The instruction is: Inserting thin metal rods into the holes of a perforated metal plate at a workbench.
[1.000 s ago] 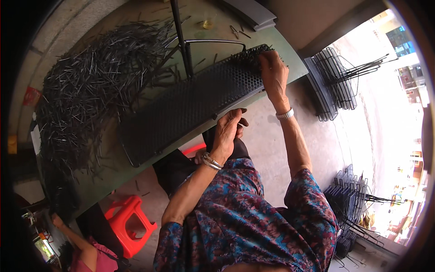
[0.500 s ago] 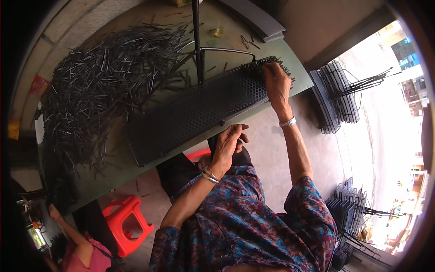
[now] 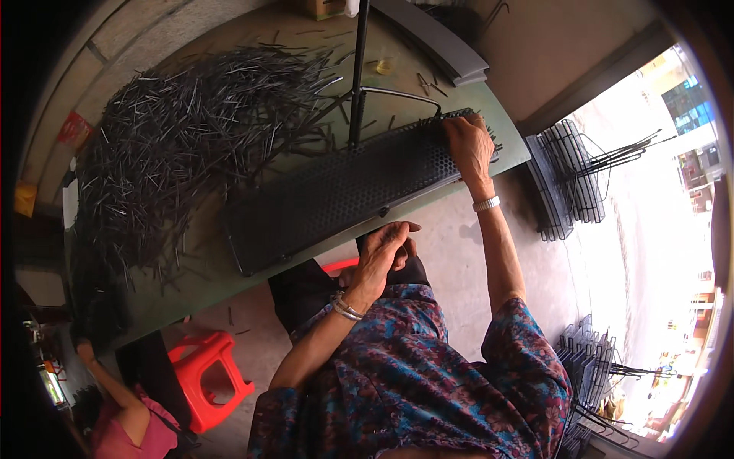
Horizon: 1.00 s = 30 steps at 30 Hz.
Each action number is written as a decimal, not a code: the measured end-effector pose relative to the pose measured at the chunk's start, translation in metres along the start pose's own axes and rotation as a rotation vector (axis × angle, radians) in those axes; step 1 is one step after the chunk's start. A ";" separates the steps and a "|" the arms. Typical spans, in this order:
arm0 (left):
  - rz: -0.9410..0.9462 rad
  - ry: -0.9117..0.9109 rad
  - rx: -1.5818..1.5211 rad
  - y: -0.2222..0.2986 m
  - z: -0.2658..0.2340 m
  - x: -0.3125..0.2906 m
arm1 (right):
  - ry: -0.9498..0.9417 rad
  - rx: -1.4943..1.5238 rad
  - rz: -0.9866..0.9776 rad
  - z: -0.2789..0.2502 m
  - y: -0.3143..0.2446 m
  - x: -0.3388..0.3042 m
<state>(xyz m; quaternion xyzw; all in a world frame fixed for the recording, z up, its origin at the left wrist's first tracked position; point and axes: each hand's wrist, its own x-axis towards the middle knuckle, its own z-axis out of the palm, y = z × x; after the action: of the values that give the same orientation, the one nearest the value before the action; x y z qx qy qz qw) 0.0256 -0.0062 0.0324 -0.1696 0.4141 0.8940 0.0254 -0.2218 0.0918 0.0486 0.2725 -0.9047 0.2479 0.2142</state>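
A long black panel [image 3: 329, 187], dotted with small holes, lies at a slant along the near edge of a green table [image 3: 497, 107]. Short dark pieces stick up at its right end, where my right hand [image 3: 472, 149] rests with fingers bent down and pressed together. Whatever those fingertips pinch is hidden. My left hand [image 3: 380, 256] hangs apart from the panel, just off the table's front edge, with its fingers curled; I cannot make out what lies in it. To the left spreads a large heap of thin black strips [image 3: 199, 126].
A dark upright post [image 3: 358, 84] with a bent rod [image 3: 401, 93] stands behind the panel. Grey sheets [image 3: 462, 69] and a small glass [image 3: 384, 66] sit farther back. Black wire racks [image 3: 569, 172] stand right. A red stool [image 3: 205, 382] and another person [image 3: 126, 421] are lower left.
The whole view has shifted slightly, so the table and panel appear farther right and lower. My right hand stays at the panel's right end, its fingers lying flatter. My left hand remains curled.
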 end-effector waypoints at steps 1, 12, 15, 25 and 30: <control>0.005 -0.005 0.005 0.004 0.000 -0.006 | 0.006 0.008 -0.014 0.000 -0.003 0.002; 0.065 -0.017 0.006 0.014 -0.014 -0.030 | -0.100 -0.009 -0.001 -0.001 -0.009 0.007; 0.098 -0.019 -0.015 0.014 -0.014 -0.033 | -0.132 0.048 -0.132 -0.008 0.000 0.005; 0.161 0.048 -0.044 0.026 -0.017 -0.039 | 0.073 0.158 -0.091 -0.024 -0.033 -0.004; 0.191 0.080 -0.223 0.051 -0.044 -0.064 | -0.225 0.575 -0.094 -0.045 -0.118 -0.014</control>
<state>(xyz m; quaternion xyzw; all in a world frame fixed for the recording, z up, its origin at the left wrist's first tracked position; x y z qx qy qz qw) 0.0891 -0.0665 0.0642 -0.1667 0.3270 0.9253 -0.0955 -0.1293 0.0365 0.1163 0.3891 -0.8018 0.4519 0.0381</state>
